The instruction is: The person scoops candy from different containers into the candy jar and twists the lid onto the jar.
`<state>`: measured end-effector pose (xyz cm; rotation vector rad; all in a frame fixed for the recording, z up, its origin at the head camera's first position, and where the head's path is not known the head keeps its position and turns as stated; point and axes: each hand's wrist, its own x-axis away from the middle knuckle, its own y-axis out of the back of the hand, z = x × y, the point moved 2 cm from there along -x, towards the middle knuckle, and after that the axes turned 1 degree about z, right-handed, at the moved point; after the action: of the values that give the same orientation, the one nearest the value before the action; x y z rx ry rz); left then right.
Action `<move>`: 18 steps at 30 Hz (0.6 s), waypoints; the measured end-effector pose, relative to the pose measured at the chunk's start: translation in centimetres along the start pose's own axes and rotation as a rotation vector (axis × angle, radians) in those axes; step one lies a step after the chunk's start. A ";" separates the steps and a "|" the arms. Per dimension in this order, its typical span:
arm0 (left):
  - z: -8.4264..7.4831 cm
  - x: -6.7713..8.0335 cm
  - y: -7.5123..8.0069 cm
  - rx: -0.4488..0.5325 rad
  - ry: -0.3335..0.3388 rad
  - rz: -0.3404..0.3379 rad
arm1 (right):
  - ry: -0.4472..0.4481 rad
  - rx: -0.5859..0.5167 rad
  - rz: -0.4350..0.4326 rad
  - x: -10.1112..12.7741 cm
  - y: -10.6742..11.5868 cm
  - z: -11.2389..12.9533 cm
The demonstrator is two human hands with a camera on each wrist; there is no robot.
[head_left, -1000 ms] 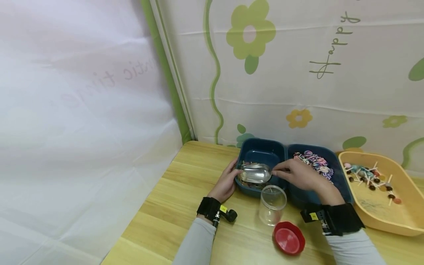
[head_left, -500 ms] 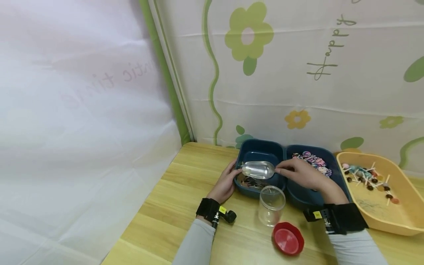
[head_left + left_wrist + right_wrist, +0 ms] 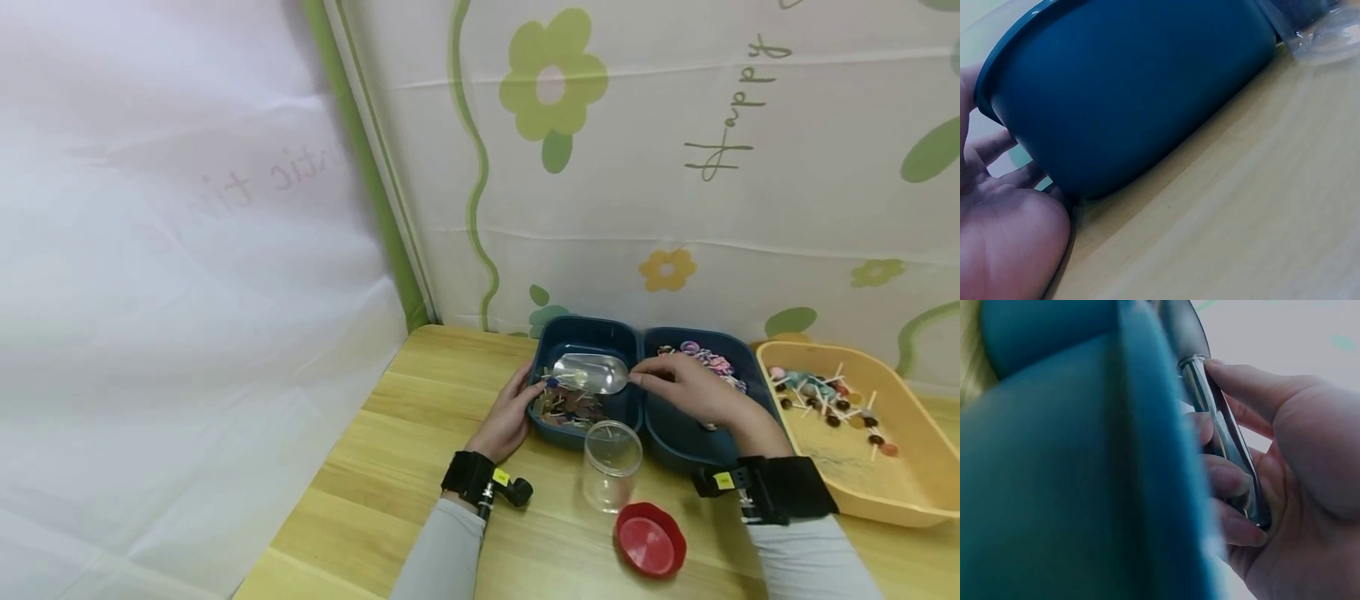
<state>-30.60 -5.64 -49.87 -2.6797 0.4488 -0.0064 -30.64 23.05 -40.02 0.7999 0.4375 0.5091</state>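
My left hand (image 3: pixel 504 421) grips the left rim of a dark blue bin (image 3: pixel 588 332), its thumb over the edge. In the left wrist view the fingers lie against the outer side of this bin (image 3: pixel 1135 87). My right hand (image 3: pixel 697 392) holds a shiny metal scoop (image 3: pixel 596 372) by its handle, fingers curled round it in the right wrist view. Above the bin the scoop points left, its mouth near my left thumb. Small wrapped candies on sticks (image 3: pixel 570 407) lie in the bin's front part. A small dark blue piece (image 3: pixel 552 382) shows at the scoop's lip.
An uncapped clear jar (image 3: pixel 611 479) stands in front of the bins, with a red lid (image 3: pixel 649 540) beside it. A second blue bin (image 3: pixel 678 437) holds swirled lollipops (image 3: pixel 716 364). Farther right, a yellow tray (image 3: pixel 911 483) holds small ball lollipops (image 3: pixel 832 400).
My right hand has moved the scoop back and to the right, away from the bin's front part, uncovering more of the candies. My left hand keeps its grip on the bin's rim.
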 end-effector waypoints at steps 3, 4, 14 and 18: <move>-0.1 0.0 0.0 -0.002 0.012 -0.007 | -0.019 -0.006 -0.005 0.4 1.0 0.4; 0.0 0.0 0.0 -0.003 0.016 -0.012 | -0.028 -0.006 -0.010 0.6 1.3 0.6; 0.0 -0.2 0.2 0.002 0.019 -0.012 | -0.013 -0.010 0.025 5.7 6.5 4.1; 0.0 -0.3 0.2 0.001 0.021 -0.011 | -0.088 0.065 0.028 7.9 7.7 5.0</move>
<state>-30.95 -5.69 -49.92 -2.6838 0.4404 -0.0373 -23.64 29.34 -32.40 0.8884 0.3628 0.4856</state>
